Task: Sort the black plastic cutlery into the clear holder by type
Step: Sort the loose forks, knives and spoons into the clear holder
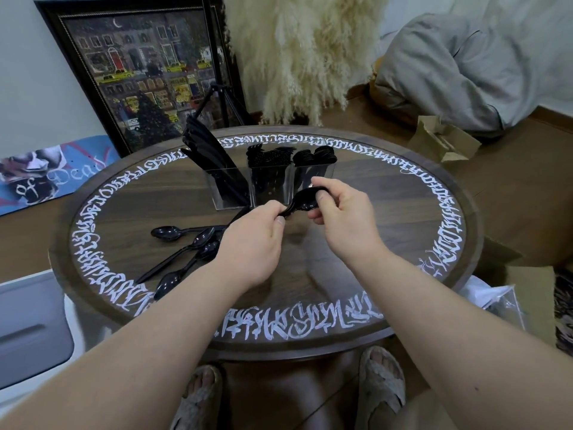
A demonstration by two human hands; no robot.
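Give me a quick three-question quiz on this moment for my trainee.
1. True or false: both hands hold the same spoon.
2. Which compartment of the clear holder has spoon bowls sticking out: left, middle or right?
3. What lies loose on the table beside the left hand?

Key
1. True: the left hand pinches the handle, and the right hand curls its fingers round the bowl.
2. Right.
3. Several black spoons.

Glossy black spoon [302,202] held above the table before the clear three-compartment holder [269,189]; four spoons [186,246] lie loose at left
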